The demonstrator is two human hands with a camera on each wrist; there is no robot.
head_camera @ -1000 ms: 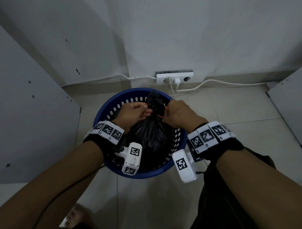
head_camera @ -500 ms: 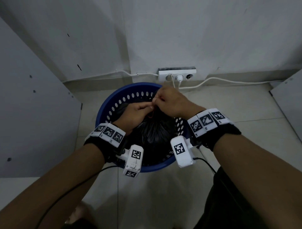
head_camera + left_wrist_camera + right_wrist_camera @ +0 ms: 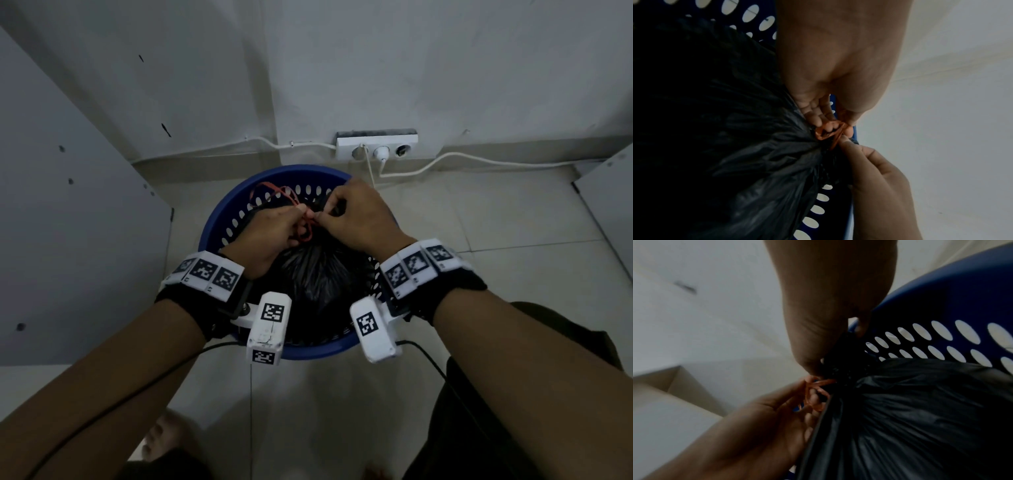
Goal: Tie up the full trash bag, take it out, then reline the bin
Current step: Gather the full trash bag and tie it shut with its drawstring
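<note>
Red drawstring loops [image 3: 274,193] now pulled free, both the left hand [image 3: 270,233] and right hand [image 3: 356,216] pinch them at the gathered trash bag [image 3: 318,277] neck to knot it inside the bin [image 3: 219,219].

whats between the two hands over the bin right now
The red rubber band and the gathered neck of the black trash bag lie between the left hand and right hand, shown in the head view and both wrist views.
</note>
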